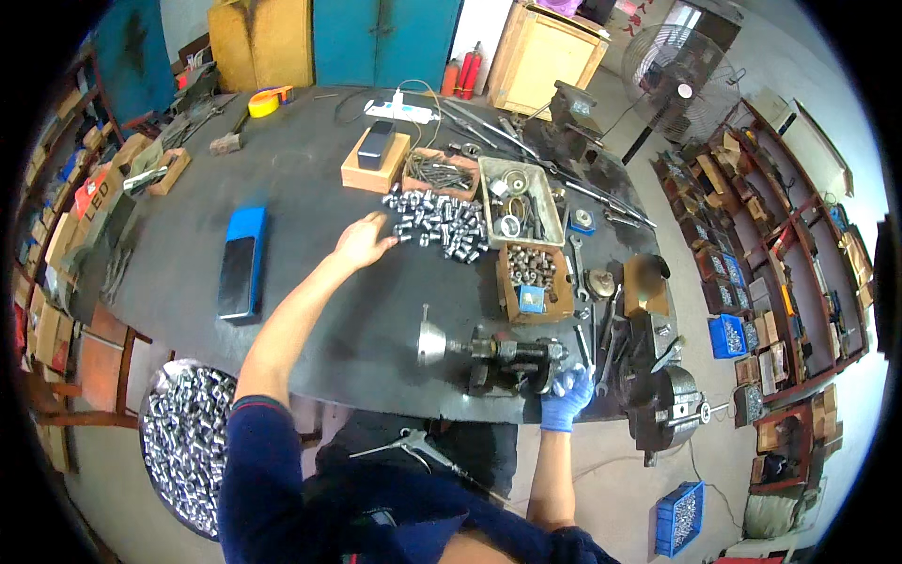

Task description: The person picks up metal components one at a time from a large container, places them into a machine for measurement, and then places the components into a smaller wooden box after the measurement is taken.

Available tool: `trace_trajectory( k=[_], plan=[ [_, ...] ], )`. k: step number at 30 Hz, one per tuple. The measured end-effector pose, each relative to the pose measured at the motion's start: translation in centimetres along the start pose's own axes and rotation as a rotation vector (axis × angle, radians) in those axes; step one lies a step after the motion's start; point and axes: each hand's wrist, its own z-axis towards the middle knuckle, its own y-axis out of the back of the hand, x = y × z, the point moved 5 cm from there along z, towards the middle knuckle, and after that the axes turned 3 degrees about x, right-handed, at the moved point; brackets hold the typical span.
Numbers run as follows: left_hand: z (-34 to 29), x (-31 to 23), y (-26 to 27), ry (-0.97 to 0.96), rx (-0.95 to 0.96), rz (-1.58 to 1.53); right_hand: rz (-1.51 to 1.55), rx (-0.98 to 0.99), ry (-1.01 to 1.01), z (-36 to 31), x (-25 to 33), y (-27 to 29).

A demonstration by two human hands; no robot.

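Reaching my left hand (361, 246), fingers parted, seemingly empty, just left of the metal fittings (440, 224), I curl my gloved right hand (567, 399), hold unclear, by the spindle device (515, 352).

On our dark bench (315, 193), metal fittings (442, 224) lie left of the pale tray (486, 199), a blue-and-black case (241, 268) farther left.

Site type: metalworking workshop. Evidence: dark workbench (310, 179) bearing a bench vise (669, 406), wrenches (579, 271) and piled metal fittings (437, 221); racks (810, 273) of parts boxes (727, 336) at both sides.
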Motion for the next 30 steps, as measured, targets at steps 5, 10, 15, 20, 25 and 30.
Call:
trace_trajectory(
  k=[5,10,15,20,25,30],
  plan=[
    [8.0,0.5,-2.2,0.147,0.076,0.048,-0.006,-0.024,0.006,-0.3,0.2,-0.3],
    [11.7,1.4,-3.1,0.202,0.048,0.138,-0.018,-0.055,0.011,-0.3,0.2,-0.2],
    [12.2,2.1,-4.0,0.26,0.05,0.039,-0.024,-0.049,-0.005,-0.3,0.3,-0.3],
    [9.4,1.5,-5.9,0.099,-0.166,0.031,0.017,-0.093,-0.015,-0.3,0.0,-1.1],
    [5.6,0.2,-6.4,0.055,-0.174,-0.142,-0.022,-0.048,-0.044,-0.1,0.0,-0.8],
    [1.9,-2.8,-4.2,-0.213,-0.117,-0.058,0.005,-0.055,-0.021,-0.1,0.1,-0.4]
  ],
)
